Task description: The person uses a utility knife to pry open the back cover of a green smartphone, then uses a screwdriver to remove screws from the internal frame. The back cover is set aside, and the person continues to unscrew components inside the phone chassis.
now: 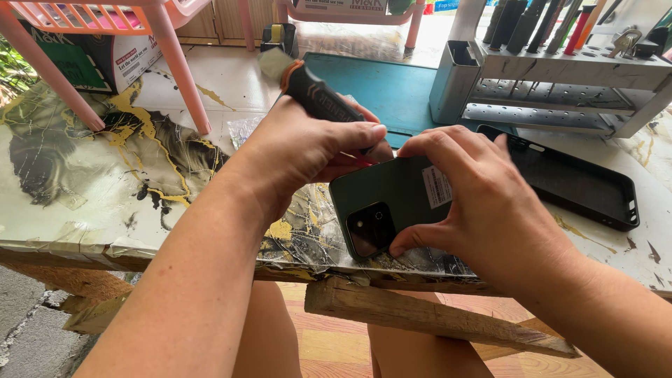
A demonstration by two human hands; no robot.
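Observation:
A dark green phone lies back up near the table's front edge, its square camera block toward me and a white sticker on its back. My right hand grips the phone from the right, thumb by the camera block, fingers over its top edge. My left hand is closed around a black screwdriver with an orange collar. Its tip is hidden between my hands at the phone's upper left corner.
A black phone case lies to the right. A grey tool rack with several screwdrivers stands on a teal mat behind. Pink stool legs and a box stand at the left. The marbled table edge is close.

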